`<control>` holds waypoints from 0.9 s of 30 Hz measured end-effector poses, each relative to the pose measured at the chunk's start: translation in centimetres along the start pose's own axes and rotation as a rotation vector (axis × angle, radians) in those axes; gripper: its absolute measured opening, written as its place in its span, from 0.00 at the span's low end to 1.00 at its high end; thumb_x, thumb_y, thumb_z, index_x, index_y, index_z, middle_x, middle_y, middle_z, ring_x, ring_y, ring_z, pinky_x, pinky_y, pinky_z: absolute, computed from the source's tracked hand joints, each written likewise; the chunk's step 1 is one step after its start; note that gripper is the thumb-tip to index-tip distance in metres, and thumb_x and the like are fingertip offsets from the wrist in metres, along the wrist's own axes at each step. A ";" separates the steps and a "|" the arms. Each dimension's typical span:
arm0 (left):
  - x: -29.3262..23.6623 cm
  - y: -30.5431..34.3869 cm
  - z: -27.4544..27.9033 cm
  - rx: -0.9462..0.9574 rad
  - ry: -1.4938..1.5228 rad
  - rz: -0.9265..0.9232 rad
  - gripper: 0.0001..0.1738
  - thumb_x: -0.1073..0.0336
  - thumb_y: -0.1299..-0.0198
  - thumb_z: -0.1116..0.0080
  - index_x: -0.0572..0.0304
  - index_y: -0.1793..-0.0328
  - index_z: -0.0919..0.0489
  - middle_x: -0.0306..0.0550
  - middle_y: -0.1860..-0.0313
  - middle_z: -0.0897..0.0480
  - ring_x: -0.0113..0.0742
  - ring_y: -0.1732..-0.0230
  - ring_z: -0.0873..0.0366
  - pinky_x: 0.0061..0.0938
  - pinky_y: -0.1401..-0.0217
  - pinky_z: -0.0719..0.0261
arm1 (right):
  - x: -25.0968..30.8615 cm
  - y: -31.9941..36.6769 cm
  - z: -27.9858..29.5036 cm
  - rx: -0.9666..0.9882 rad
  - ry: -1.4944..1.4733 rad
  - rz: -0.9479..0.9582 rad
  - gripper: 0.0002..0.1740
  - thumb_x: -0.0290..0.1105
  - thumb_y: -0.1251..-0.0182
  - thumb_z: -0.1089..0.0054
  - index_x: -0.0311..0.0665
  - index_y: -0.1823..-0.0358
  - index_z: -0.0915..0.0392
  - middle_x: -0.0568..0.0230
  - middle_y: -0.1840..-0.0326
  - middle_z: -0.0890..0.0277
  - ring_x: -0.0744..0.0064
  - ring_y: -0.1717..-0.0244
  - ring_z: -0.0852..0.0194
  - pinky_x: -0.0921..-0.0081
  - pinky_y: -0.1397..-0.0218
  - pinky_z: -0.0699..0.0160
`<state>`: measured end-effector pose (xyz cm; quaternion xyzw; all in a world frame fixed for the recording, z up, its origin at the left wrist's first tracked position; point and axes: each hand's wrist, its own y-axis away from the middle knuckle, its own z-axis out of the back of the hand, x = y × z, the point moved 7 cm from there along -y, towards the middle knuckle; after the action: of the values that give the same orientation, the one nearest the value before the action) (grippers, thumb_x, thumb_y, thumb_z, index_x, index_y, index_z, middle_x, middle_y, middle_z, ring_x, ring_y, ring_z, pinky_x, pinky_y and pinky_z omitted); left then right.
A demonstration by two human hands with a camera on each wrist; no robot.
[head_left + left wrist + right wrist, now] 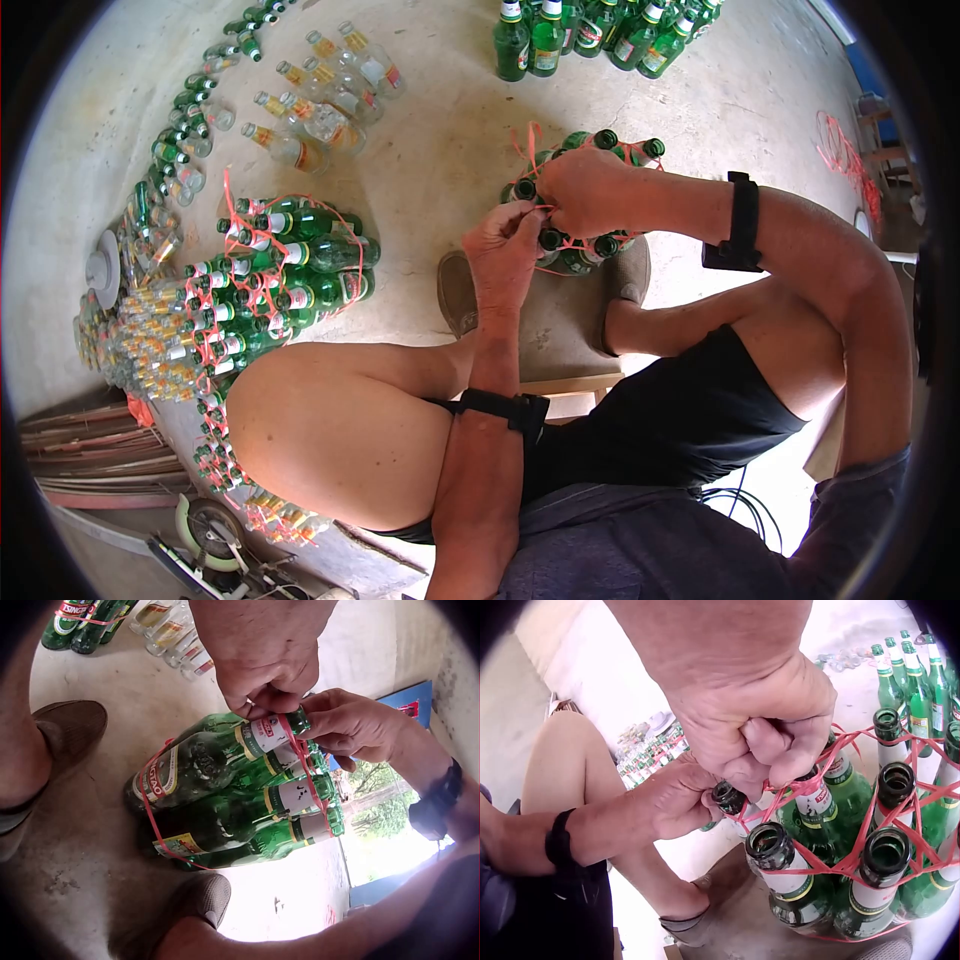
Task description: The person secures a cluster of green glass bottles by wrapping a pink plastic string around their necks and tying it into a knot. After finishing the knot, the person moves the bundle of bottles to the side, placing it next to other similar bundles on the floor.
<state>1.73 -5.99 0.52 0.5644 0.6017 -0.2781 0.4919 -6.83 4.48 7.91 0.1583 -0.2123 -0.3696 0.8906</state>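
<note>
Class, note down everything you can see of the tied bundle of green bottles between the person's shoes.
The bundle is a cluster of green glass bottles, uncapped, with white neck labels and body labels. It stands upright on the concrete floor between two brown shoes. Red string is woven between the necks and looped round the bodies. The left hand and right hand pinch that string at the necks.
</note>
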 end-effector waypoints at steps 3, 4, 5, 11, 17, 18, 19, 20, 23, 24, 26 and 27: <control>-0.1 -0.1 0.0 0.030 -0.019 -0.021 0.07 0.76 0.30 0.33 0.69 0.49 0.13 0.46 0.62 0.09 0.23 0.67 0.14 0.17 0.70 0.19 | 0.5 0.2 0.5 0.005 0.034 -0.005 0.12 0.35 0.48 0.34 0.32 0.68 0.14 0.44 0.72 0.16 0.40 0.64 0.13 0.49 0.59 0.15; 0.1 -0.2 0.1 0.026 -0.023 -0.036 0.07 0.76 0.30 0.33 0.69 0.49 0.13 0.46 0.62 0.09 0.23 0.66 0.14 0.17 0.70 0.18 | 0.6 0.2 0.4 0.012 0.047 0.001 0.12 0.34 0.48 0.34 0.32 0.68 0.14 0.44 0.73 0.16 0.41 0.65 0.12 0.49 0.60 0.14; 0.2 -0.3 0.2 0.023 -0.026 -0.052 0.07 0.76 0.30 0.34 0.69 0.49 0.13 0.46 0.62 0.09 0.24 0.65 0.13 0.17 0.70 0.17 | 0.7 0.2 0.4 0.019 0.061 0.006 0.12 0.34 0.49 0.34 0.32 0.68 0.14 0.44 0.73 0.17 0.41 0.65 0.12 0.49 0.60 0.14; 0.7 -0.5 0.4 0.010 -0.058 -0.075 0.07 0.77 0.31 0.34 0.69 0.49 0.13 0.46 0.60 0.09 0.25 0.63 0.12 0.17 0.69 0.15 | 0.9 0.3 0.6 0.051 0.054 -0.003 0.12 0.31 0.53 0.29 0.30 0.68 0.14 0.45 0.69 0.14 0.43 0.63 0.10 0.50 0.62 0.15; 0.1 -0.3 0.1 0.013 -0.080 -0.029 0.07 0.75 0.31 0.33 0.68 0.49 0.13 0.44 0.60 0.09 0.23 0.63 0.13 0.17 0.70 0.17 | 0.9 1.1 0.6 -0.078 0.089 0.118 0.07 0.29 0.50 0.35 0.35 0.70 0.19 0.50 0.79 0.21 0.42 0.73 0.16 0.47 0.67 0.19; 0.0 -0.2 0.0 0.015 -0.064 -0.011 0.07 0.75 0.31 0.33 0.68 0.49 0.13 0.43 0.60 0.09 0.23 0.63 0.13 0.17 0.70 0.18 | 0.8 1.2 0.6 -0.097 0.074 0.138 0.06 0.28 0.49 0.35 0.36 0.70 0.20 0.50 0.80 0.22 0.42 0.73 0.17 0.47 0.67 0.20; 0.0 -0.2 0.0 0.013 -0.070 -0.010 0.07 0.75 0.31 0.33 0.68 0.49 0.12 0.43 0.60 0.09 0.23 0.63 0.13 0.17 0.70 0.18 | 0.6 1.4 0.5 -0.116 0.060 0.157 0.06 0.28 0.49 0.35 0.36 0.70 0.20 0.51 0.81 0.22 0.42 0.74 0.17 0.47 0.68 0.21; -0.1 -0.2 -0.1 0.009 -0.075 -0.010 0.07 0.75 0.31 0.33 0.67 0.49 0.12 0.43 0.61 0.09 0.22 0.64 0.13 0.17 0.71 0.18 | 0.5 1.5 0.4 -0.135 0.045 0.177 0.05 0.27 0.48 0.35 0.36 0.70 0.21 0.52 0.81 0.23 0.42 0.75 0.18 0.46 0.69 0.21; -0.2 -0.2 0.0 -0.001 -0.095 -0.011 0.07 0.75 0.31 0.33 0.67 0.49 0.12 0.43 0.61 0.09 0.22 0.64 0.13 0.16 0.70 0.19 | 0.5 2.0 0.8 -0.220 0.017 0.221 0.05 0.27 0.47 0.34 0.37 0.71 0.23 0.52 0.82 0.24 0.43 0.75 0.17 0.47 0.70 0.22; -0.2 -0.2 0.0 -0.003 -0.102 -0.012 0.07 0.75 0.31 0.33 0.67 0.49 0.12 0.43 0.61 0.09 0.22 0.64 0.13 0.16 0.70 0.19 | 0.6 2.2 1.0 -0.262 0.037 0.229 0.06 0.27 0.46 0.34 0.37 0.71 0.23 0.52 0.82 0.24 0.43 0.75 0.17 0.47 0.70 0.22; 0.0 -0.2 0.0 -0.004 -0.080 -0.001 0.07 0.75 0.31 0.33 0.67 0.50 0.12 0.43 0.61 0.09 0.22 0.64 0.13 0.16 0.70 0.19 | 0.9 2.6 1.4 -0.347 0.076 0.244 0.07 0.27 0.45 0.33 0.37 0.72 0.25 0.52 0.82 0.25 0.44 0.75 0.17 0.47 0.70 0.21; 0.0 -0.2 0.0 -0.006 -0.068 0.005 0.06 0.75 0.31 0.33 0.67 0.50 0.12 0.43 0.61 0.09 0.22 0.64 0.13 0.16 0.70 0.19 | 0.9 2.6 1.3 -0.325 0.098 0.237 0.07 0.28 0.45 0.33 0.38 0.68 0.23 0.54 0.81 0.23 0.46 0.73 0.15 0.49 0.68 0.20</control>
<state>1.56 -6.05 0.47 0.5547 0.5839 -0.2942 0.5146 -5.35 5.43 10.45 0.0040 -0.1234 -0.2837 0.9509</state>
